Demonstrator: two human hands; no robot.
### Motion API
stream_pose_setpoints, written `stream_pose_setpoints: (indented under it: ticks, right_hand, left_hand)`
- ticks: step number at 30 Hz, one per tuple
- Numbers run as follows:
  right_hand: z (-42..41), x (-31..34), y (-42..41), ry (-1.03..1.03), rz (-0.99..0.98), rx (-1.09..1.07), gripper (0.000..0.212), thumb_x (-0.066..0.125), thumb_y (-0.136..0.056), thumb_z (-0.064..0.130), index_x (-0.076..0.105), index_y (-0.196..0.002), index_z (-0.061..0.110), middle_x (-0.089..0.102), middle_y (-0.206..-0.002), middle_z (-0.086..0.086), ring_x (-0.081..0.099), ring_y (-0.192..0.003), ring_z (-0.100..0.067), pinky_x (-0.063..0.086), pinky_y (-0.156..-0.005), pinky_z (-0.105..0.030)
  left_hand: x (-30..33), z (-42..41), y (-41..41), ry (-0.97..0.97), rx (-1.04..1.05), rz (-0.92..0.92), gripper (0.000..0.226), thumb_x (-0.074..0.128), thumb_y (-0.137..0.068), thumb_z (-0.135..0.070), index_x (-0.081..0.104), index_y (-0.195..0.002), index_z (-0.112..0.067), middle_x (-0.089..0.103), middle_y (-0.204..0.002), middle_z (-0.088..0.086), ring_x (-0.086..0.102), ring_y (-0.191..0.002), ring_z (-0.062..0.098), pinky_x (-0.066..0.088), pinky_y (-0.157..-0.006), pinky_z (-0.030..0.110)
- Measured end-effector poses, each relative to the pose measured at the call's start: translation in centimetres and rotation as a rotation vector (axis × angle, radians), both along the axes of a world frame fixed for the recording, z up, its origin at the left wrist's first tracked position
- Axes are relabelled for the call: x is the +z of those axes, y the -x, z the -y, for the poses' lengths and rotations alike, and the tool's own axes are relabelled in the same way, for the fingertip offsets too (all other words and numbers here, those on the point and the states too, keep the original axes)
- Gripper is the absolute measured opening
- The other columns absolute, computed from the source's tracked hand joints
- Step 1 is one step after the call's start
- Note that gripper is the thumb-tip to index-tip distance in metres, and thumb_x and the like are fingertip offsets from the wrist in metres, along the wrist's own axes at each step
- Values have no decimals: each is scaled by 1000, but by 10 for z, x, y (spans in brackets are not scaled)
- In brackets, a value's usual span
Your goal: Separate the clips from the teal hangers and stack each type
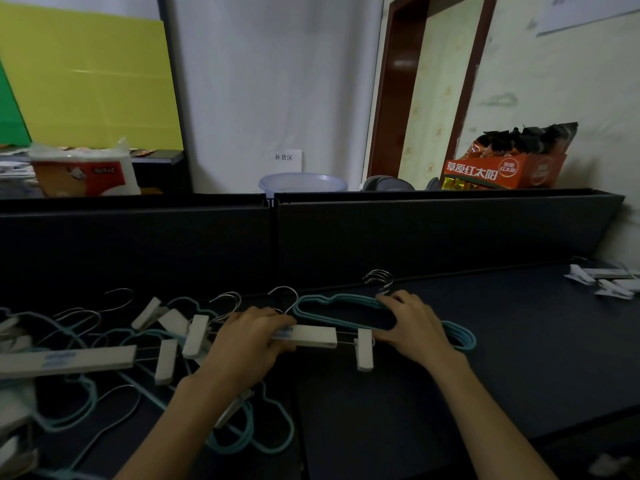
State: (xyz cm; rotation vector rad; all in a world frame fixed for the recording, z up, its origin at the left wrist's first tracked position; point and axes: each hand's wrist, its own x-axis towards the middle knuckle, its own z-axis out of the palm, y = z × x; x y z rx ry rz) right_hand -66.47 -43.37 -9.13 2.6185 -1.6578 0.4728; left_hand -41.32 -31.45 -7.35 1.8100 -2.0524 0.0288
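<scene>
left hand (247,336) fingers grip the white clip bar (308,336); right hand (412,323) fingers lie flat on stacked teal hangers (346,308).

Teal hangers (381,308) lie stacked flat mid-bench, a white clip hanger (311,336) across them; more tangled at left (104,358).

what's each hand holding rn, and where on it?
Left hand grips the white clip hanger by its bar's left end. Right hand rests on the teal hanger stack; no clear grip.
</scene>
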Motion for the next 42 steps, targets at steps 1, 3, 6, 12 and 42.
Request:
stream_pose_setpoints:
  ticks: [1,3,6,12,42]
  right_hand:
    - [0,-1,0,1,6,4,77,60,-78,59,35,-143,25,42,-132,1,41,-118,-16,37,-96,-31]
    - [0,-1,2,9,24,15,76,60,-78,58,36,-142,25,44,-132,1,41,-117,-16,37,-96,-31]
    - [0,-1,3,15,43,31,74,62,-77,56,39,-141,25,45,-131,2,42,-116,-15,38,-96,-30]
    - [3,-2,4,9,45,31,75,62,-77,57,39,-141,25,44,-132,3,42,-117,-14,38,-98,-29]
    - [-188,-46,333,234,198,-673,51,73,-77,30,59,-122,12,63,-107,-9,60,-93,-32,52,-75,-39]
  left_hand:
    - [0,-1,1,-1,-1,-5,42,55,-90,-41,48,-131,-34,52,-126,-14,43,-116,9,33,-97,27]
    - [1,-2,3,2,2,-9,42,56,-90,-40,49,-131,-33,53,-126,-13,44,-116,10,34,-97,27]
    - [1,-3,6,2,6,-18,42,56,-89,-39,49,-130,-33,53,-126,-13,44,-115,10,35,-97,28]
    - [0,-4,9,-11,19,-14,42,57,-89,-40,50,-130,-34,53,-126,-12,44,-116,10,32,-98,28]
    - [-32,14,321,136,-568,-100,39,73,-77,-25,65,-115,-23,65,-107,-5,58,-100,22,38,-86,36]
